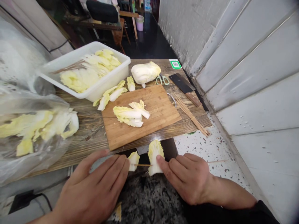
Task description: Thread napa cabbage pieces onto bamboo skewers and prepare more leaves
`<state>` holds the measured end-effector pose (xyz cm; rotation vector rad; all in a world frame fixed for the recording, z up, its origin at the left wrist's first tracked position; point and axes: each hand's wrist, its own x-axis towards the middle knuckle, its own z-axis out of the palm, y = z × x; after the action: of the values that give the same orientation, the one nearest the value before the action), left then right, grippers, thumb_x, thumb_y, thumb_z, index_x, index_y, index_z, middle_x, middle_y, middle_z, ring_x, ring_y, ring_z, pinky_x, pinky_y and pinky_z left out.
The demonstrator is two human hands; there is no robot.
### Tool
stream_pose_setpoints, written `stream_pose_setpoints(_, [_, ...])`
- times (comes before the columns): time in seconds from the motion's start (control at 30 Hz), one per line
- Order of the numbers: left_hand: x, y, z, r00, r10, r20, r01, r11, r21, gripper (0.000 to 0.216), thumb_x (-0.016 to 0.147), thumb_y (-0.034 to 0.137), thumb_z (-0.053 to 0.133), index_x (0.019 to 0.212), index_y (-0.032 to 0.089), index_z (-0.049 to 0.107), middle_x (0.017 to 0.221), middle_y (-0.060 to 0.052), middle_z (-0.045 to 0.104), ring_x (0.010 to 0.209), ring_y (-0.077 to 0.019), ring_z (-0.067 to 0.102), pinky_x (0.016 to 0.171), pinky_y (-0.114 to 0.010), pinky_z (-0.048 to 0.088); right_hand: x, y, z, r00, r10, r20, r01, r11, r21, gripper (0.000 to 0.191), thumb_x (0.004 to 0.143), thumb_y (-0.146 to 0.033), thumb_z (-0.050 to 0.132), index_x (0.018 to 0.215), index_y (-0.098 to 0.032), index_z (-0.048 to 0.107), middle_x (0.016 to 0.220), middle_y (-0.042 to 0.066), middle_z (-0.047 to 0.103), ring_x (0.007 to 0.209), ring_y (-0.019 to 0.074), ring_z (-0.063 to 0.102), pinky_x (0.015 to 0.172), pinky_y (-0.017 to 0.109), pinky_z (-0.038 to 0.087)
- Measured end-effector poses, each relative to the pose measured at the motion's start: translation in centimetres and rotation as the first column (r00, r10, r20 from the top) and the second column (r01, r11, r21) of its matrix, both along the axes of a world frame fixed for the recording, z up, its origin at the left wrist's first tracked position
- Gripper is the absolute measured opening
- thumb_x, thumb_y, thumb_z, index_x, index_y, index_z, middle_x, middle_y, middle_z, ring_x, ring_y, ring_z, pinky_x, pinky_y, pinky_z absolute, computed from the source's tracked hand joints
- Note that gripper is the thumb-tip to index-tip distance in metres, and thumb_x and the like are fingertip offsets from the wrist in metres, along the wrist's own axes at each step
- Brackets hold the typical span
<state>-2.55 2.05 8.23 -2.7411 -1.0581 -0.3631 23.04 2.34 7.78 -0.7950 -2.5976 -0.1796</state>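
My left hand [95, 183], fingers pressed together, is closed at a small napa cabbage leaf [134, 160], covering part of it. My right hand [187, 174] pinches a larger napa cabbage leaf [155, 154], its thumb on the leaf's front. A thin bamboo skewer [143, 165] spans the gap between both leaves; a thin stick end shows beyond my right hand. Both hands are just below the table's front edge, above my lap. Behind them several cut cabbage leaves [130, 115] lie on a wooden cutting board [161, 107].
A white tub [90, 95] of skewered leaves stands at the back left, above a plastic bag [59, 146] holding leaves. Past the board lie a whole napa cabbage [145, 72], scissors [163, 80], a cleaver [182, 84] and a bundle of skewers [191, 115]. A wall rises at right.
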Motion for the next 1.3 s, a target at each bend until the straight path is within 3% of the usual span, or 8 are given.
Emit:
stream_pose_setpoints(0.2, [0.4,0.3,0.0,0.998,0.016,0.061,-0.017,1.000,0.016,0.046,0.096,0.009,0.026,0.083,0.016,0.069,0.082,-0.006,0.075,0.078,-0.0186,0.066,0.110,-0.041,0.031,0.3,0.0,0.1,1.000,0.022,-0.015,-0.023,0.999,-0.024,0.033,0.090,-0.008,0.040,0.111,0.003,0.062,0.060,0.001,0.052,0.050,0.0143,0.043,0.042,0.032,0.026])
stream_pose_setpoints(0.43, [0.1,-0.2,-0.5,0.995,-0.060,0.085,0.055,0.997,0.061,0.034,0.089,0.009,0.033,0.094,0.020,0.064,0.086,-0.002,0.075,0.079,-0.0166,0.067,0.120,-0.036,0.019,0.0,-0.4,-0.3,0.997,0.034,-0.063,-0.035,0.999,-0.026,0.037,0.091,-0.009,0.034,0.111,0.003,0.062,0.058,0.001,0.050,0.050,0.0146,0.040,0.043,0.032,0.027])
stream_pose_setpoints(0.9, [0.6,-0.6,-0.3,0.987,-0.153,0.040,0.149,0.986,0.079,0.033,0.091,0.017,0.034,0.105,0.009,0.063,0.096,-0.014,0.074,0.090,-0.0225,0.066,0.120,-0.044,0.017,-1.1,-0.1,-0.8,0.991,0.046,-0.127,-0.046,0.999,0.003,0.036,0.090,-0.010,0.038,0.113,0.005,0.061,0.059,0.001,0.049,0.049,0.0154,0.040,0.041,0.032,0.023])
stream_pose_setpoints(1.03, [1.1,0.4,-0.1,0.982,-0.119,0.149,0.107,0.990,0.086,0.029,0.091,0.012,0.037,0.097,0.015,0.065,0.089,-0.009,0.076,0.084,-0.0202,0.068,0.120,-0.044,0.018,-0.7,0.7,-0.7,0.992,0.037,-0.120,-0.037,0.999,0.004,0.033,0.093,-0.009,0.038,0.113,0.003,0.062,0.058,0.001,0.052,0.049,0.0144,0.042,0.043,0.031,0.025])
stream_pose_setpoints(1.1, [1.0,1.2,0.0,0.966,-0.068,0.251,0.042,0.993,0.109,0.021,0.091,0.014,0.047,0.099,0.019,0.065,0.088,-0.003,0.076,0.079,-0.0183,0.069,0.119,-0.043,0.022,-0.3,1.5,-1.2,0.978,-0.035,-0.206,0.012,0.994,-0.111,0.031,0.096,-0.011,0.040,0.112,-0.002,0.064,0.059,0.000,0.055,0.049,0.0127,0.043,0.044,0.028,0.028])
stream_pose_setpoints(1.17, [0.6,2.1,-0.3,0.919,0.067,0.389,-0.094,0.994,0.050,0.026,0.089,0.026,0.057,0.115,0.027,0.062,0.095,0.001,0.076,0.081,-0.0197,0.070,0.115,-0.043,0.029,0.0,2.7,-2.0,0.901,-0.192,-0.390,0.028,0.920,-0.390,0.027,0.098,-0.021,0.046,0.105,-0.009,0.069,0.063,0.001,0.060,0.052,0.0105,0.048,0.048,0.025,0.034])
stream_pose_setpoints(1.23, [0.1,3.2,-1.1,0.833,0.274,0.481,-0.259,0.961,-0.099,0.046,0.085,0.042,0.060,0.130,0.037,0.053,0.108,0.002,0.073,0.093,-0.0256,0.069,0.107,-0.048,0.041,0.1,3.9,-3.1,0.744,-0.437,-0.506,-0.077,0.697,-0.713,0.028,0.095,-0.035,0.055,0.089,-0.014,0.073,0.064,0.000,0.061,0.054,0.0091,0.050,0.051,0.022,0.037])
stream_pose_setpoints(1.3, [-0.1,4.3,-2.2,0.718,0.477,0.507,-0.344,0.876,-0.338,0.060,0.081,0.055,0.058,0.137,0.040,0.046,0.116,0.001,0.071,0.104,-0.0318,0.067,0.098,-0.053,0.049,-0.2,5.0,-4.2,0.580,-0.660,-0.477,-0.230,0.429,-0.873,0.035,0.086,-0.047,0.064,0.075,-0.014,0.070,0.054,-0.004,0.051,0.049,0.0069,0.042,0.046,0.020,0.031])
